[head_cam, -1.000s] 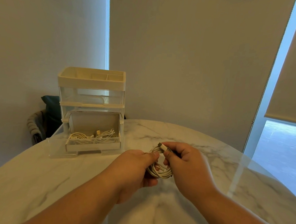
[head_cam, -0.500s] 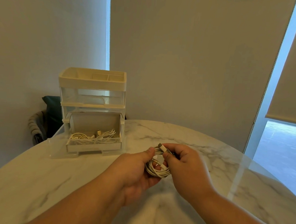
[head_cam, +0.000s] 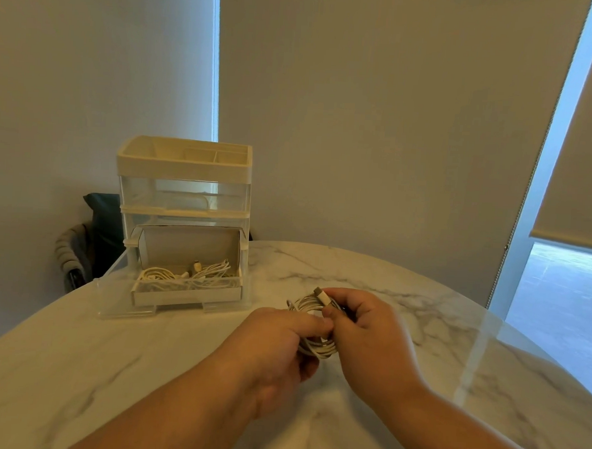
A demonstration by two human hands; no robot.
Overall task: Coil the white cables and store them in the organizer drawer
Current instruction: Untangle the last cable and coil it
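A coiled white cable [head_cam: 317, 347] is held over the marble table between both hands. My left hand [head_cam: 274, 350] grips the coil's left side with thumb on top. My right hand [head_cam: 371, 334] pinches the cable's plug end [head_cam: 321, 296] and holds the coil's right side. The clear organizer [head_cam: 183, 197] stands at the left rear of the table. Its bottom drawer [head_cam: 188, 292] is pulled out and holds several loose white cables [head_cam: 185, 273].
The round marble table [head_cam: 74, 367] carries the organizer and nothing else that I see. A dark chair with a cushion [head_cam: 95, 234] stands behind the table at the left. Blinds cover the windows behind and at the right.
Both hands stay on the coil at the same spot. My left thumb has shifted back up over the top of the coil against my right thumb.
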